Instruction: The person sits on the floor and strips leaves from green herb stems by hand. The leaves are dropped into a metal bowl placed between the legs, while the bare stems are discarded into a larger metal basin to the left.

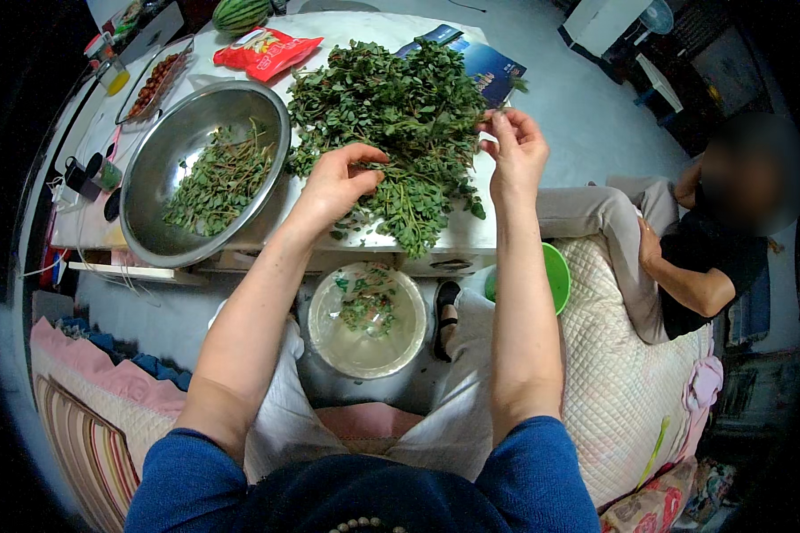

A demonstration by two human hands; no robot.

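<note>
A large heap of leafy green stems, which looks like purslane (387,100), covers the middle of the table. My left hand (343,183) is at the heap's lower left, thumb and forefinger apart, with no stem visible between them. At the heap's right edge, my right hand (517,153) pinches a thin sprig (519,84), its leafy tip blurred above the fingers. To the left, a wide stainless steel basin (203,106) holds loose picked greens (220,183). On the floor between my feet stands a lined waste bin (323,346) with plant scraps (368,313) inside.
Behind the heap lie a red snack bag (267,53), a watermelon (240,14) and blue printed booklets (483,66). A tray of reddish-brown fruit (153,86) is at the far left. A green bucket (557,278) stands by the quilted seat (607,313), where another person (693,266) sits.
</note>
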